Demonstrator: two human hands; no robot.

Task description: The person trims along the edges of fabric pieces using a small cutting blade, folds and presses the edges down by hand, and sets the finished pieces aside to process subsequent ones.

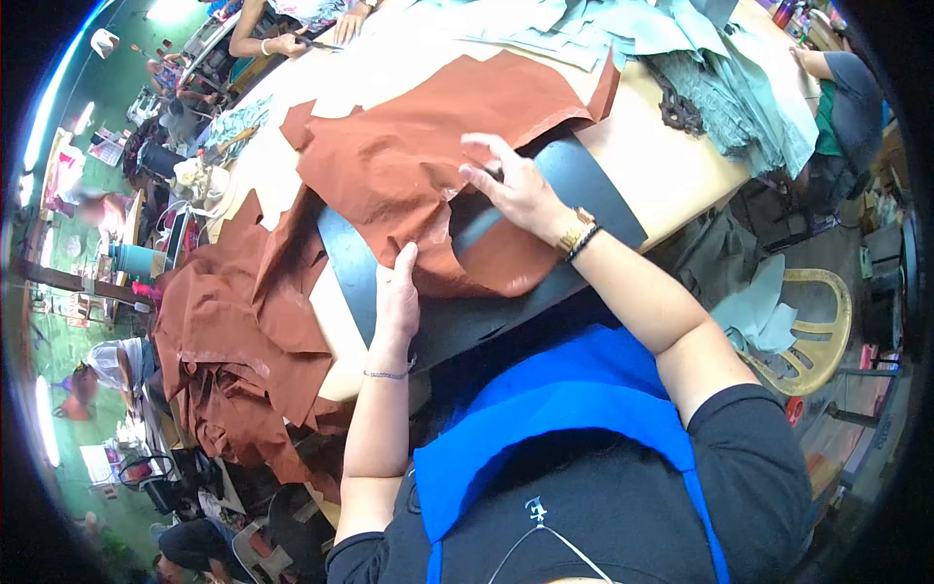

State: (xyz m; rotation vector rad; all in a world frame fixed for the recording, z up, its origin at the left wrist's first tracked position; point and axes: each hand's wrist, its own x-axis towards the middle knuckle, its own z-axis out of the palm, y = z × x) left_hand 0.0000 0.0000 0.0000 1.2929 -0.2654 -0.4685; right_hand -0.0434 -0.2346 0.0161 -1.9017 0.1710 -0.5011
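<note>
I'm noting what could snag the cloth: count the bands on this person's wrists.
3: a gold band and a dark band behind the right hand, and a thin band behind the left hand, which holds the brown cloth. Any tucked underneath may be hidden.

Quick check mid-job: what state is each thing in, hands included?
Brown cloth: rumpled, raised in folds
Left hand: closed on the cloth, thumb on top
Right hand: fingers bent at the cloth; grip unclear
Black mat: partly covered
Brown heap: crumpled
Green heap: crumpled
Chair: loose cloth on it
Apron: worn
</note>
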